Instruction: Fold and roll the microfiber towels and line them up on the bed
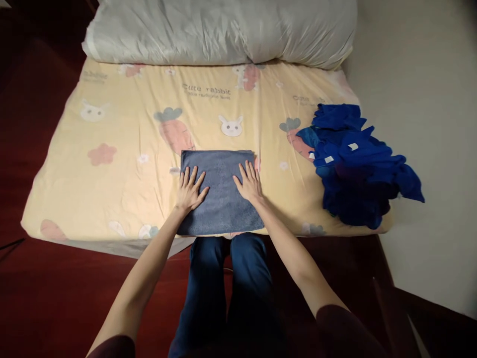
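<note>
A grey-blue towel lies flat and square at the front edge of the bed, with a small white tag by its left side. My left hand rests on its left part, palm down and fingers spread. On the right part lies my right hand, also flat with the fingers stretched out. Neither hand grips anything. Whether the towel is folded or a stack of layers I cannot tell.
Bright blue cloths with white tags lie heaped at the bed's right side. The yellow rabbit-print sheet covers the bed. A rolled grey-white quilt spans the back. A pale wall stands right; dark red floor lies around.
</note>
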A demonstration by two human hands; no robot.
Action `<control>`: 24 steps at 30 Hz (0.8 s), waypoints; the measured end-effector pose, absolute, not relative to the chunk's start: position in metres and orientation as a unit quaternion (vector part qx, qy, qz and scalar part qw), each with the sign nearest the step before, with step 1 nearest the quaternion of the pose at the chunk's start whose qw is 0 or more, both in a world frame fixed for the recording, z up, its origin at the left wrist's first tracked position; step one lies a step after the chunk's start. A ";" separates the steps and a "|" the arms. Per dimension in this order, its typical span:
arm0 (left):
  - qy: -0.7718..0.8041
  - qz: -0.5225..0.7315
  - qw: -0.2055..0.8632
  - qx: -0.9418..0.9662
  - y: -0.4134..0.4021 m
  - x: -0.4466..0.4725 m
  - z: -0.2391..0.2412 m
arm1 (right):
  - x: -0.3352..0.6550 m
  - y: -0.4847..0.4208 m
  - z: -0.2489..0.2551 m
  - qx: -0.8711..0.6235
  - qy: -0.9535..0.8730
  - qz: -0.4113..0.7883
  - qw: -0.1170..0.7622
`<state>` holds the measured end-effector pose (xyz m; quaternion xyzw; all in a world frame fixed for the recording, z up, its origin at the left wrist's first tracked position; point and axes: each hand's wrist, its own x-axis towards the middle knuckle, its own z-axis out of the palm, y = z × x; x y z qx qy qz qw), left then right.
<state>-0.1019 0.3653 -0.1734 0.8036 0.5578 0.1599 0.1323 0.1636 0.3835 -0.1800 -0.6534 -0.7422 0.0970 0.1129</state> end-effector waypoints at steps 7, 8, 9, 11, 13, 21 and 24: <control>0.503 0.129 0.170 0.837 0.307 -0.092 -0.161 | 0.155 0.324 -0.161 -0.602 -0.785 0.120 0.087; 0.493 0.120 0.177 0.844 0.294 -0.094 -0.161 | 0.157 0.309 -0.160 -0.576 -0.803 0.135 0.077; 0.491 0.113 0.181 0.845 0.281 -0.097 -0.161 | 0.160 0.296 -0.159 -0.560 -0.812 0.148 0.067; 0.504 0.107 0.183 0.837 0.262 -0.108 -0.165 | 0.170 0.276 -0.159 -0.559 -0.811 0.164 0.057; 0.516 0.107 0.181 0.830 0.252 -0.121 -0.169 | 0.180 0.268 -0.161 -0.573 -0.801 0.166 0.058; 0.493 0.129 0.146 0.848 0.239 -0.143 -0.188 | 0.194 0.253 -0.173 -0.578 -0.798 0.147 0.086; 0.498 0.141 0.132 0.845 0.236 -0.143 -0.195 | 0.195 0.249 -0.179 -0.580 -0.798 0.135 0.094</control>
